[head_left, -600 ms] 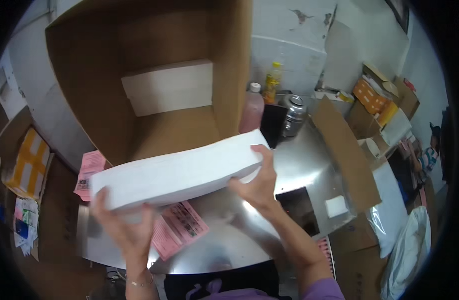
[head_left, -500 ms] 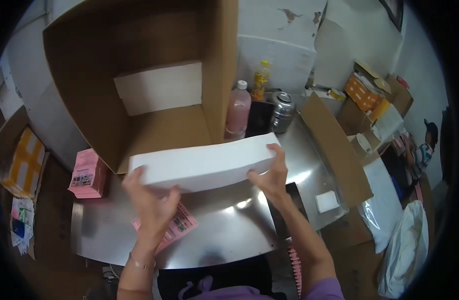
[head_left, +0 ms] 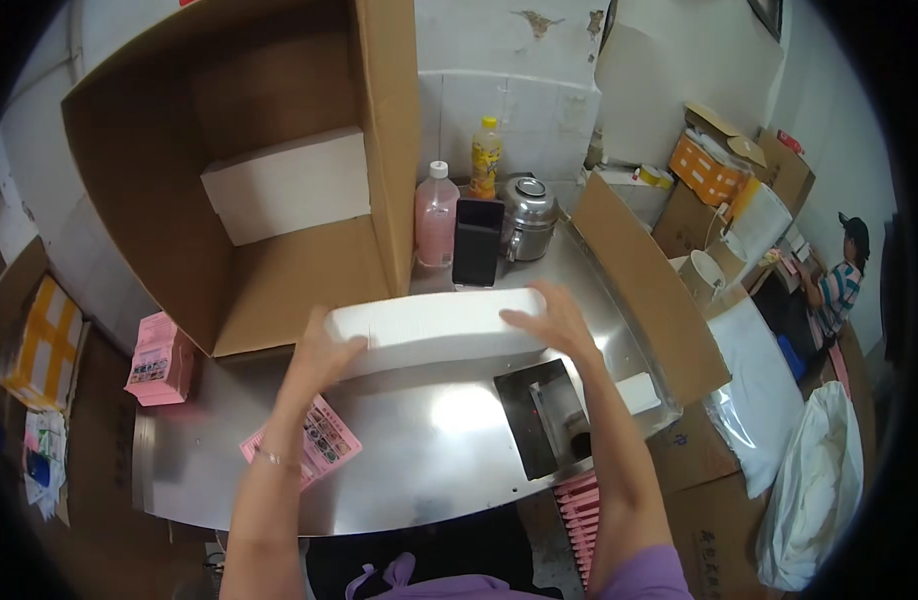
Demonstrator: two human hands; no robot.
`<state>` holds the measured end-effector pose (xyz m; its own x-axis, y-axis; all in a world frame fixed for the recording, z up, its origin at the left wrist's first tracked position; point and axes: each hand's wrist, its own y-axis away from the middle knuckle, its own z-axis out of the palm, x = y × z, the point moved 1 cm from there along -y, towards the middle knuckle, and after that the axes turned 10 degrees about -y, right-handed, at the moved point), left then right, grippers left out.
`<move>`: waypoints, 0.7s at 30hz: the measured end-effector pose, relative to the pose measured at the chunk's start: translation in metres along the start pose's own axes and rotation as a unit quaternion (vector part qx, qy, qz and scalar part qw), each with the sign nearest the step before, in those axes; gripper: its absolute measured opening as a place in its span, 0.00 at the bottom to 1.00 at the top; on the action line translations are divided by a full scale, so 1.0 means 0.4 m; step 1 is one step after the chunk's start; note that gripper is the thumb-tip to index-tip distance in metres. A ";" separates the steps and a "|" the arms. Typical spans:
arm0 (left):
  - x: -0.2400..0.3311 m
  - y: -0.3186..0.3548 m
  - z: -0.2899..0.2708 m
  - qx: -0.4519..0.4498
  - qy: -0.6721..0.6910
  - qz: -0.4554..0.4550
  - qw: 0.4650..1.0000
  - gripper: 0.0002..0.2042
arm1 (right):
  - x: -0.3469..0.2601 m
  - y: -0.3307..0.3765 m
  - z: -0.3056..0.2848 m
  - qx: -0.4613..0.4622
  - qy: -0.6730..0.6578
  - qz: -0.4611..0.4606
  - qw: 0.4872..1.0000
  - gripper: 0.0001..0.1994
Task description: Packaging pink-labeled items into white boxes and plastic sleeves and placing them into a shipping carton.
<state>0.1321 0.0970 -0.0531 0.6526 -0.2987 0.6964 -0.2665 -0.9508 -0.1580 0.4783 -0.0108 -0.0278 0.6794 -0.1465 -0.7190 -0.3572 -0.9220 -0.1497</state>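
Between both hands I hold a long white box, roughly level over the metal table, in front of the opening of a big cardboard box. My left hand grips its left end, thumb across the near side. Its right end is in my right hand, thumb on the near upper edge. Whether its underside touches the table is hidden. A similar white block stands inside the cardboard box, against the back. A pink printed leaflet lies on the table, partly covered by my left forearm.
A pink stack of leaflets stands left. Behind my hands are a pink bottle, a yellow bottle, a dark phone and a steel pot. A rectangular recess opens at right. Another person works far right.
Both hands have carried the white box rightward relative to the cardboard box, and it appears more level. My view has shifted, showing more of the recess and the phone.
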 end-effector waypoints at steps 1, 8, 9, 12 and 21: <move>0.004 0.033 0.005 0.023 0.029 0.008 0.999 0.37 | -0.001 0.029 0.016 0.036 -0.018 -0.028 0.999 0.36; -0.020 0.152 0.056 0.052 -0.002 0.009 0.999 0.30 | 0.125 0.152 0.128 0.154 0.014 -0.221 0.963 0.31; -0.024 0.147 0.057 0.052 0.000 0.009 0.999 0.30 | 0.109 0.147 0.146 0.172 0.028 -0.222 0.959 0.31; -0.033 0.140 0.060 0.049 -0.023 0.017 0.998 0.30 | 0.108 0.133 0.179 0.199 0.056 -0.214 0.955 0.28; -0.037 0.149 0.013 0.128 0.023 -0.022 0.991 0.49 | 0.160 0.164 -0.057 0.289 0.378 -0.204 0.855 0.25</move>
<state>0.1103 0.0444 -0.0766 0.6249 -0.2588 0.7366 -0.0472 -0.9543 -0.2952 0.5129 -0.0887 -0.0680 0.9653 -0.2468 0.0854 -0.1003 -0.6523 -0.7513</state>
